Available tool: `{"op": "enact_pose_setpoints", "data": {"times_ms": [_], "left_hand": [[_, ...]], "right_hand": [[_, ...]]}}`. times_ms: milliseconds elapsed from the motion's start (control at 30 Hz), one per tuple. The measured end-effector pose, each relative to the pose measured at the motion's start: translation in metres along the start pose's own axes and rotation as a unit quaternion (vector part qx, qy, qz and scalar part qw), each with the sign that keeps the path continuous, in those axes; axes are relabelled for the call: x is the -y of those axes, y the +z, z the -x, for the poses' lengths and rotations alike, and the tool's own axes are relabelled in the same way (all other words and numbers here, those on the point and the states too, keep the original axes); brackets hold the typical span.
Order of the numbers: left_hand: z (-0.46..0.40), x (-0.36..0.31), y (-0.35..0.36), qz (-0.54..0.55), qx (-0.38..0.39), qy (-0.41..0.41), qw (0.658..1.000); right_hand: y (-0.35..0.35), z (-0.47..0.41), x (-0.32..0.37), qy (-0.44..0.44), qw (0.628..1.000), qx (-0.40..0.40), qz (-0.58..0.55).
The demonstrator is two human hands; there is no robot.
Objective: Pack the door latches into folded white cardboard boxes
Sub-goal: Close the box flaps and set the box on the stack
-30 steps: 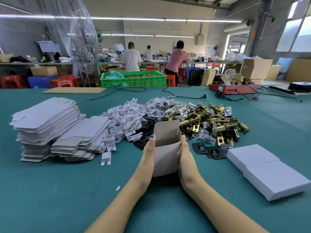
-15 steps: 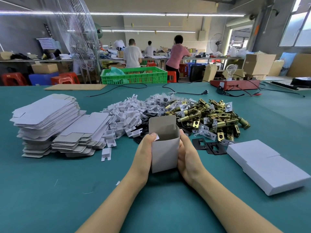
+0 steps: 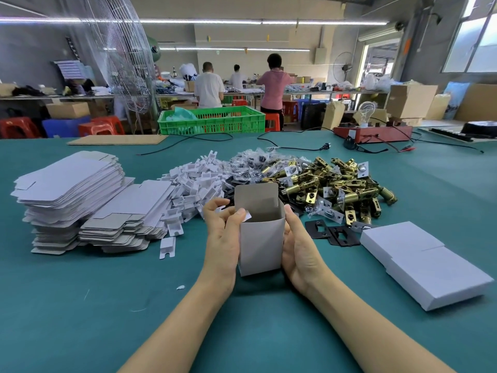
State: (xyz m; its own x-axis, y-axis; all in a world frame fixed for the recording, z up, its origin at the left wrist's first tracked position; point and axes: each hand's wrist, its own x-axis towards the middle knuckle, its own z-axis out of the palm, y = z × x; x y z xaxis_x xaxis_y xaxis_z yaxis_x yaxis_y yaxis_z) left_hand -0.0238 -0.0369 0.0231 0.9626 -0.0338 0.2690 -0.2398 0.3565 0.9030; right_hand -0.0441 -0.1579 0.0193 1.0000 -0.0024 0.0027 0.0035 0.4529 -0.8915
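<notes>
The person holds 1 erected white cardboard box (image 3: 262, 243) upright between both hands, its base just above or on the teal counter (image 3: 80, 305), mouth up and lid flap standing at the back. The left hand (image 3: 222, 232) wraps the left wall, thumb pressing a small side flap at the rim; the right hand (image 3: 295, 249) cups the right wall, fingers hidden behind it. The box looks light and thin, easily crushed, so it is best held by its side walls near the folds, not squeezed mid-panel. The brass door latches (image 3: 336, 187) lie heaped just beyond the box; they look heavy, hard and snag-prone, best picked by the barrel. Flat box blanks (image 3: 70, 189) are stacked at the left, closed boxes (image 3: 419, 262) at the right. Against the frame 0.5 s ago, the left fingers have lifted off the wall and curled over the rim.
</notes>
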Motion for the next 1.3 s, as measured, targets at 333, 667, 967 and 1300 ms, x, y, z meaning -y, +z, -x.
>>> {"op": "enact_pose_setpoints", "data": {"times_ms": [333, 667, 967, 1300], "left_hand": [[0.006, 0.000, 0.001, -0.072, 0.006, 0.105, 0.992], [0.010, -0.002, 0.005, -0.086, 0.010, 0.114, 0.990], [0.009, -0.003, 0.004, -0.044, 0.014, 0.074, 0.996], [0.007, -0.006, 0.002, -0.030, 0.018, 0.049, 0.998]], "right_hand": [[-0.001, 0.001, 0.003, 0.016, 1.000, 0.013, 0.013], [-0.003, -0.001, 0.005, 0.007, 0.999, 0.007, 0.039], [0.003, -0.003, 0.014, -0.108, 0.988, -0.039, 0.108], [0.007, 0.007, 0.024, -0.136, 0.987, 0.008, 0.081]]}}
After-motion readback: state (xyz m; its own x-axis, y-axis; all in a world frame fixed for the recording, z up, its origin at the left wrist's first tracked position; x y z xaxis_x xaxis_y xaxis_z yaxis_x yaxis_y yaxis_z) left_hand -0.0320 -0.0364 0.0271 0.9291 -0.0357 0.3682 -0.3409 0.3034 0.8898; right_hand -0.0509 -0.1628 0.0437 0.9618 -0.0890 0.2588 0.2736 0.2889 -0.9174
